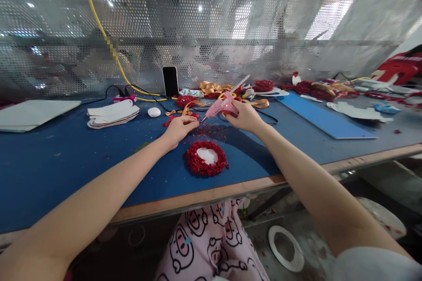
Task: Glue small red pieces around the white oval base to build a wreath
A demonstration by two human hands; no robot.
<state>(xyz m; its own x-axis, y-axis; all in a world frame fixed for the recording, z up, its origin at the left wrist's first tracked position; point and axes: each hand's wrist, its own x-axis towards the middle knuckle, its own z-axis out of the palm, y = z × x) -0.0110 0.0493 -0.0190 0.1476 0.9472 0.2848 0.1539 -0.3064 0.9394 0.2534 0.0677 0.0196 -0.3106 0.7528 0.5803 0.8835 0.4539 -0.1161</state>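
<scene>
My right hand (245,115) is wrapped round the handle of a pink hot glue gun (216,109), with a pale glue stick (241,81) poking out of its back. Its nozzle points down and left, close to the fingertips of my left hand (178,131). Those left fingers are pinched together; whatever they hold is too small to make out. Red fabric scraps (169,121) lie just behind them. Nearer the table's front edge rests a round red fluffy wreath (201,170) with a white centre (207,156).
A phone (170,81) leans upright against the perforated metal screen (184,17). White card pieces (112,114) are stacked at left, beside a white rounded object (154,112). Gold ribbon (211,88) and red pieces crowd the back. A blue board (325,116) lies at right.
</scene>
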